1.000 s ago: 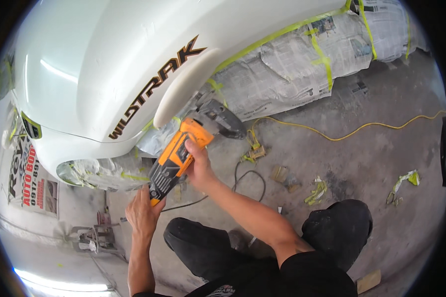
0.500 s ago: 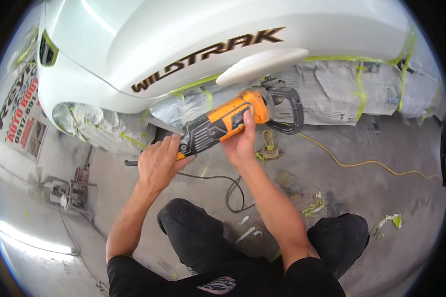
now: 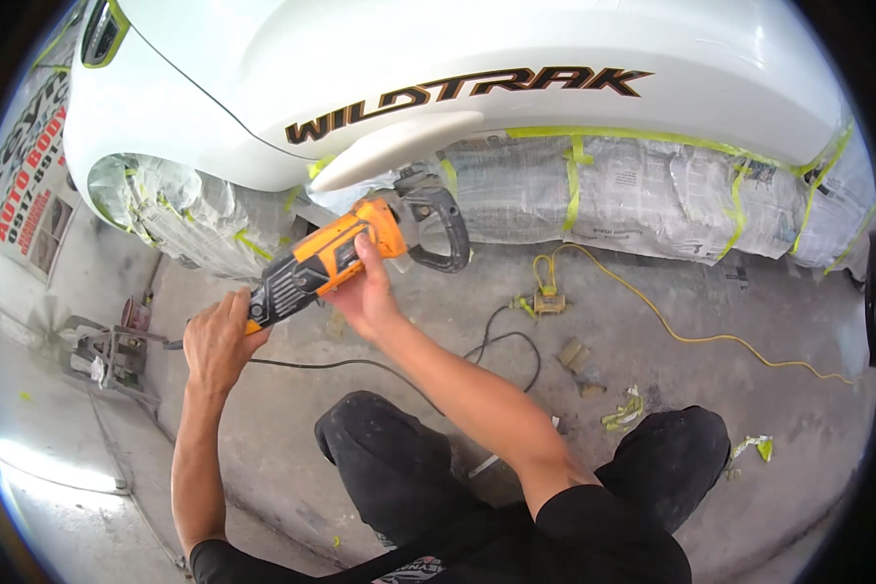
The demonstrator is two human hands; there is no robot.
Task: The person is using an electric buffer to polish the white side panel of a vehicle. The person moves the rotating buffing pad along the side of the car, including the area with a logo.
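Observation:
An orange and black power polisher (image 3: 346,248) is held in both of my hands. My left hand (image 3: 214,341) grips its rear end beside the black cord, and my right hand (image 3: 365,297) grips the middle of the body, thumb on top. At the front, beyond a black loop handle, the white foam pad (image 3: 394,148) rests on or very near the white vehicle body (image 3: 749,88), just below a dark lettered decal (image 3: 467,92); I cannot tell if it touches. Newspaper masking with yellow-green tape (image 3: 633,195) covers the lower part of the vehicle.
A yellow cable (image 3: 672,321) runs to a dirty socket box (image 3: 549,304) on the concrete floor (image 3: 788,428), among paper scraps and tape bits. A fan with a metal frame (image 3: 112,360) and a poster (image 3: 29,224) are at the left. My bent knees are below.
The polisher and both hands have moved leftward since half a second ago, the pad sliding left along the panel. The view has also turned compared with a second ago.

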